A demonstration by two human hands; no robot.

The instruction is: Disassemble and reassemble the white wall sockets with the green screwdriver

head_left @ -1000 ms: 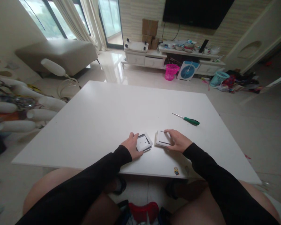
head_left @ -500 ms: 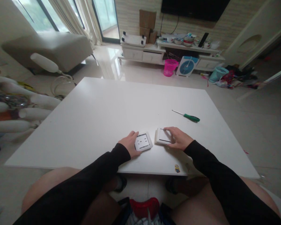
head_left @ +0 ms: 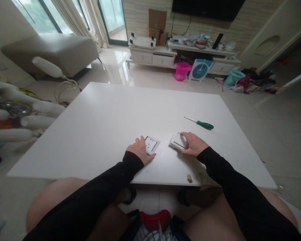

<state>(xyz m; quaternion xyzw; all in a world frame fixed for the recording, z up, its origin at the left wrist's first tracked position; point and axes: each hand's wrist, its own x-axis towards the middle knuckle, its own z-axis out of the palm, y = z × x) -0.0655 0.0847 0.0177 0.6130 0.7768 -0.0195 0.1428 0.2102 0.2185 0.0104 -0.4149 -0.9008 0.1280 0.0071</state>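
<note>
While sitting at the table (head_left: 110, 110), with a sticker (head_left: 189, 178) close to its near edge, holds the socket (head_left: 152, 144) in the left hand (head_left: 140, 150), thumb and fingers clamped on its rim. Grips the switch (head_left: 178, 142) in the right hand (head_left: 194, 144), thumb and fingers clamped on opposite edges. Keeps socket and switch apart over the near part of the table, the switch tilted. Has the screwdriver (head_left: 205, 125) lying beyond the right hand, tip pointing left. Farther off, faces a pink basket (head_left: 182, 71) beside a fan (head_left: 200, 70), then the cabinet (head_left: 163, 60).
</note>
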